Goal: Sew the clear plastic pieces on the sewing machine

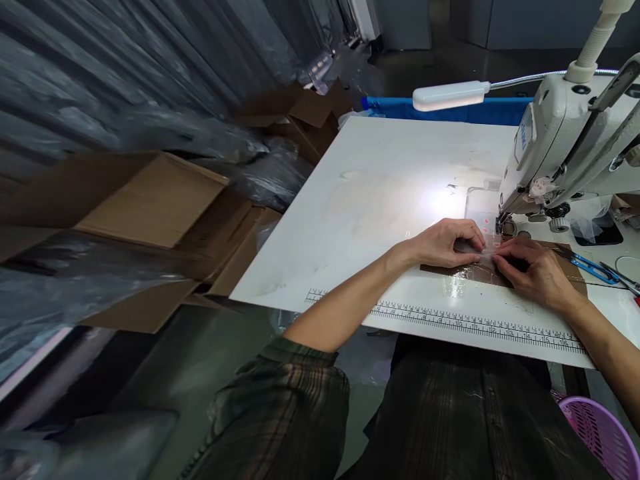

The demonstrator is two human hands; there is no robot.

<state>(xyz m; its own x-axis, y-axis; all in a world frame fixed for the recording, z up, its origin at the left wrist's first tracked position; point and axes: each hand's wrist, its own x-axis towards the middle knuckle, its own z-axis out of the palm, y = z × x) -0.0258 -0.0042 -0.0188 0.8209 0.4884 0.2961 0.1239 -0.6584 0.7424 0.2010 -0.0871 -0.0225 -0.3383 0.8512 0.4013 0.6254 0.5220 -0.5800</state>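
Observation:
Both my hands are at the front of a white sewing machine (537,143), close to its needle and presser foot. My left hand (447,243) pinches the left side of a small, thin, whitish see-through piece (486,253); whether it is fabric or film I cannot tell. On the right side of the same piece, the fingers of my right hand (533,270) are closed. Beneath the hands lies a brown sheet (493,275), partly covered by shiny clear tape or film. Blue-handled thread snips (593,268) rest just right of my right hand.
The white sewing table (380,200) has a printed ruler (450,321) along its front edge. A lit lamp (450,97) hangs over the back. Open cardboard boxes (150,200) and plastic wrap stand to the left. A purple basket (603,433) sits below at right.

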